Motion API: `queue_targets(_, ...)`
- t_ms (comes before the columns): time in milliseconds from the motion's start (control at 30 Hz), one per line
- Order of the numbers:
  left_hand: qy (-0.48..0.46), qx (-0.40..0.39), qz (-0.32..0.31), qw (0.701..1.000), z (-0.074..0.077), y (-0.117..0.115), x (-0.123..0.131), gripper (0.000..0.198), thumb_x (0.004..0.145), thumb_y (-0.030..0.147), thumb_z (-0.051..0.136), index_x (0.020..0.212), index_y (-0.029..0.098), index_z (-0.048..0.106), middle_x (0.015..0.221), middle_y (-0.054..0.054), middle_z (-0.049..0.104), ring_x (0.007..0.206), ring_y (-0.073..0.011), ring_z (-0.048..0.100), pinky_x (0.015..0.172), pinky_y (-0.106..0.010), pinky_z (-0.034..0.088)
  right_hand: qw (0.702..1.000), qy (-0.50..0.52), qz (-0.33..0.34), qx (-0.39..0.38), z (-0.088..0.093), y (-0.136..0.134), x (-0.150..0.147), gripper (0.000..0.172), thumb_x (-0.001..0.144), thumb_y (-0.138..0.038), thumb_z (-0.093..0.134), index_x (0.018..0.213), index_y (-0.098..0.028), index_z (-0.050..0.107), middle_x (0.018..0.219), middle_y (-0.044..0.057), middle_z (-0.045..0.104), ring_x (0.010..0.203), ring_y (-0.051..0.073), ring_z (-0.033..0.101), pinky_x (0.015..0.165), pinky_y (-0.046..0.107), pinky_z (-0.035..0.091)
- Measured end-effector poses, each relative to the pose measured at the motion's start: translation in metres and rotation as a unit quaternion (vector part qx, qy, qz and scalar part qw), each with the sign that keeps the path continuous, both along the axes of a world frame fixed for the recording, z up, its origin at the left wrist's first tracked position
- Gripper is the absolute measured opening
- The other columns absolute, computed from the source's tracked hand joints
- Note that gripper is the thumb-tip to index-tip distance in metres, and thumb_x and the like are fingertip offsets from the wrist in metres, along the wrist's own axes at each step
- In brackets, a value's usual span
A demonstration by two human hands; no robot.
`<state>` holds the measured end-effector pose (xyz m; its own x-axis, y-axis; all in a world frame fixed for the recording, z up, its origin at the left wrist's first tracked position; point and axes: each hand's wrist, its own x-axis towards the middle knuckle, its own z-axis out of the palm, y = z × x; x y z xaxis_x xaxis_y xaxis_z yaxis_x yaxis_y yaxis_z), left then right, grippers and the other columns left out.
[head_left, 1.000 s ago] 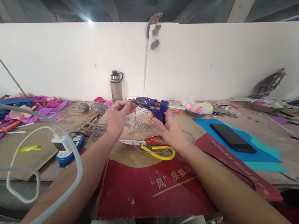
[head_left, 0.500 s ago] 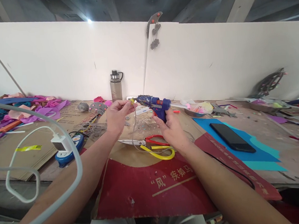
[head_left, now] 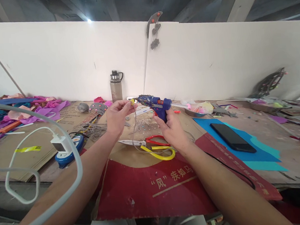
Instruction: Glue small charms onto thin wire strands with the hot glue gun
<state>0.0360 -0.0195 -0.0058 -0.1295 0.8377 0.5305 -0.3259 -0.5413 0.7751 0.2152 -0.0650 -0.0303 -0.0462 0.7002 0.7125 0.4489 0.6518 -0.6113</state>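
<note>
My right hand is wrapped round the grip of a blue glue gun, whose nozzle points left. My left hand pinches a thin grey wire with a small yellow piece at its top, held right at the nozzle tip. The wire hangs down toward the table. Both hands are raised above a red and brown cardboard sheet. Scissors with red and yellow handles lie on the cardboard just under my hands.
A black phone lies on blue paper to the right. A grey bottle stands at the white back wall. At left are a white charger on a blue power strip, white cables and crumpled pink and purple paper.
The glue gun and my right hand have shifted slightly right and up. My left hand keeps the wire at the nozzle, hardly moving.
</note>
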Motion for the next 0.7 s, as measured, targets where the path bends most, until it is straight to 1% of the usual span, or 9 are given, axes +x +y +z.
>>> queue_targets(100, 0.001, -0.011, -0.001, 1.0, 0.001, -0.001, 0.0, 0.021, 0.069, 0.032, 0.074, 0.077, 0.015, 0.065, 0.075, -0.004, 0.07, 0.078, -0.0181, 0.07, 0.077, -0.033, 0.056, 1.0, 0.011, -0.002, -0.007, 0.0, 0.0, 0.0, 0.041, 0.088, -0.032, 0.049, 0.128, -0.023, 0.046, 0.12, 0.009, 0.059, 0.109, 0.024, 0.055, 0.096, 0.043, 0.043)
queue_targets(200, -0.007, -0.033, -0.017, 0.999, 0.001, -0.002, 0.0, 0.021, 0.068, 0.031, 0.075, 0.075, 0.015, 0.064, 0.073, -0.003, 0.069, 0.075, -0.017, 0.07, 0.077, -0.032, 0.056, 0.998, 0.043, -0.004, -0.046, 0.001, 0.002, 0.0, 0.038, 0.086, -0.033, 0.05, 0.122, -0.024, 0.048, 0.109, 0.008, 0.063, 0.091, 0.023, 0.06, 0.083, 0.041, 0.048)
queue_targets(267, -0.011, -0.05, -0.033, 0.998, 0.001, -0.001, 0.0, 0.021, 0.068, 0.03, 0.075, 0.074, 0.015, 0.063, 0.073, -0.003, 0.069, 0.075, -0.0162, 0.07, 0.077, -0.032, 0.056, 0.993, 0.077, -0.004, -0.093, 0.001, 0.007, 0.002, 0.032, 0.084, -0.033, 0.052, 0.114, -0.025, 0.05, 0.098, 0.006, 0.065, 0.074, 0.02, 0.06, 0.07, 0.037, 0.05)
queue_targets(333, -0.01, -0.06, -0.047, 0.997, 0.0, -0.001, 0.001, 0.02, 0.068, 0.03, 0.074, 0.074, 0.014, 0.063, 0.073, -0.003, 0.068, 0.075, -0.0156, 0.07, 0.078, -0.031, 0.055, 0.981, 0.114, 0.005, -0.16, 0.0, 0.015, 0.004, 0.022, 0.081, -0.031, 0.053, 0.102, -0.025, 0.051, 0.084, 0.004, 0.065, 0.058, 0.017, 0.055, 0.058, 0.033, 0.048)
queue_targets(400, -0.006, -0.061, -0.054, 0.997, -0.001, 0.0, 0.002, 0.021, 0.068, 0.03, 0.074, 0.075, 0.014, 0.063, 0.072, -0.002, 0.068, 0.074, -0.0152, 0.069, 0.078, -0.031, 0.055, 0.961, 0.147, 0.023, -0.231, -0.002, 0.026, 0.008, 0.015, 0.078, -0.028, 0.054, 0.091, -0.025, 0.049, 0.076, 0.002, 0.063, 0.051, 0.015, 0.05, 0.051, 0.031, 0.045)
queue_targets(500, 0.016, -0.054, -0.048, 0.997, -0.004, 0.0, 0.004, 0.021, 0.068, 0.032, 0.074, 0.076, 0.015, 0.064, 0.072, -0.001, 0.066, 0.069, -0.0144, 0.068, 0.073, -0.03, 0.055, 0.938, 0.157, 0.021, -0.309, -0.007, 0.044, 0.016, 0.011, 0.074, -0.027, 0.057, 0.08, -0.024, 0.048, 0.074, 0.003, 0.064, 0.053, 0.015, 0.053, 0.052, 0.031, 0.047)
queue_targets(567, 0.058, -0.044, -0.017, 0.997, -0.006, -0.001, 0.004, 0.02, 0.069, 0.033, 0.072, 0.076, 0.016, 0.065, 0.07, -0.001, 0.065, 0.066, -0.0142, 0.066, 0.063, -0.027, 0.053, 0.942, 0.103, -0.03, -0.318, -0.011, 0.053, 0.024, 0.015, 0.071, -0.029, 0.061, 0.071, -0.024, 0.047, 0.068, 0.004, 0.062, 0.058, 0.019, 0.057, 0.057, 0.035, 0.047)
queue_targets(633, 0.111, -0.027, 0.041, 0.993, -0.007, -0.001, 0.004, 0.018, 0.071, 0.033, 0.07, 0.076, 0.017, 0.067, 0.066, 0.0, 0.064, 0.062, -0.0132, 0.062, 0.056, -0.024, 0.047, 0.958, 0.022, -0.1, -0.266, -0.015, 0.058, 0.033, 0.026, 0.067, -0.032, 0.067, 0.06, -0.025, 0.043, 0.062, 0.008, 0.06, 0.07, 0.026, 0.061, 0.067, 0.04, 0.047)
queue_targets(700, 0.158, -0.001, 0.11, 0.981, -0.007, -0.003, 0.003, 0.013, 0.071, 0.031, 0.069, 0.076, 0.018, 0.069, 0.066, 0.0, 0.064, 0.062, -0.0124, 0.059, 0.058, -0.024, 0.045, 0.972, -0.015, -0.163, -0.168, -0.017, 0.057, 0.039, 0.035, 0.061, -0.032, 0.073, 0.056, -0.025, 0.038, 0.065, 0.012, 0.06, 0.089, 0.033, 0.059, 0.079, 0.046, 0.044)
